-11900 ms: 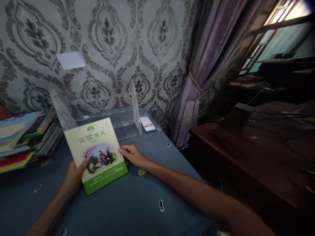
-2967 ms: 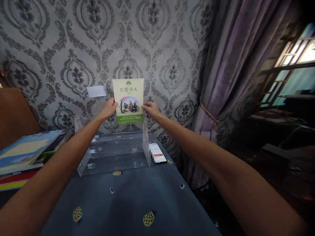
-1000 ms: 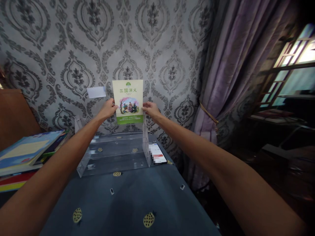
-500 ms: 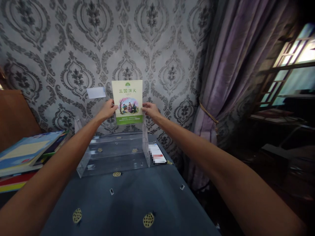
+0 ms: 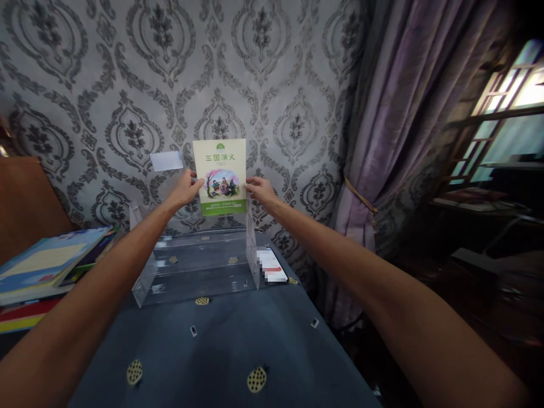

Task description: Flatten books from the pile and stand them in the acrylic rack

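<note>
Much of the clear plastic rack (image 5: 252,256), below the hands, is hard to make out; the left forearm crosses its left wall, and whether it bears the book (image 5: 223,182) I cannot tell. Pixel blocks blur part of the phone (image 5: 276,271), beneath the right hand (image 5: 262,191). The book stands upright between the hands, front cover showing: the left hand (image 5: 186,188) grips its left edge, thumb in front, and the right pinches its right edge with bent fingers. Left of the left hand, a pale card (image 5: 166,161) shows against the patterned wall (image 5: 221,68); lower, the forearm partly blocks a book stack (image 5: 46,260).
</note>
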### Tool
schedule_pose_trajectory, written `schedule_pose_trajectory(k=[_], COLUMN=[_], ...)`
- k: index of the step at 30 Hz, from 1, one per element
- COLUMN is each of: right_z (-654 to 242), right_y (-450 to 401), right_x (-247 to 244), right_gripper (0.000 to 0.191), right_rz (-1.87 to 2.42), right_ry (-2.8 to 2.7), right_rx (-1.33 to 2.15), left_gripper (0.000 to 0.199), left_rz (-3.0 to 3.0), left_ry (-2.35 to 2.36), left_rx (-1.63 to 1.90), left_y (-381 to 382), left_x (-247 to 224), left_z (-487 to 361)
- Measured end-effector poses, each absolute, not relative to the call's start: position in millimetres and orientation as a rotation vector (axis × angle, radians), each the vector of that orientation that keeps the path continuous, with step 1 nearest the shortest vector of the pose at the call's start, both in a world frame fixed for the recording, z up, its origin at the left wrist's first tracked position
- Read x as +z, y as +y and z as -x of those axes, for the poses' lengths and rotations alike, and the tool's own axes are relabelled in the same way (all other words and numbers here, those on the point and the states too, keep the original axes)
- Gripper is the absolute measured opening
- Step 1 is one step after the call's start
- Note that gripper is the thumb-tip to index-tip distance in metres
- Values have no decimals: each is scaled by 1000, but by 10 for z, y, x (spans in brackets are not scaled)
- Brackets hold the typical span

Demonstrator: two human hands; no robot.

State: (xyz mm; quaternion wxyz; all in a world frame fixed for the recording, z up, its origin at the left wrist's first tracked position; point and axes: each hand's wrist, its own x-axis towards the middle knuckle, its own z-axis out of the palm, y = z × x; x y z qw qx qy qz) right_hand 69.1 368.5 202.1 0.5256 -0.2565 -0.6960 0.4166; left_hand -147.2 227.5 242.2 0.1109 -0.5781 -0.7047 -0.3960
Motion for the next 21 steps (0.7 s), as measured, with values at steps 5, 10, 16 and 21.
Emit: schedule_pose_trajectory(k=[5, 10, 16, 21], right_z=[-706, -724, -800, -716], right_y=[3665, 3601, 3089, 2177], right_x=[2022, 1991, 1895, 1417], right_gripper=[26, 31, 24, 22], right_rz=[618, 639, 546, 362], right_ry=[-1634, -1522, -1398, -1604], right_rx=[976, 857, 575, 588], left_gripper=[36, 34, 19, 17], left_rz=[1607, 1525, 1835, 2524], left_ry=[-2025, -1902, -1615, -1093], left_rx=[-1178, -1285, -1567, -1358], left_y=[2177, 1920, 1274, 386], left_x=[2443, 2400, 2285, 2050], left_z=[1447, 1338, 784, 85])
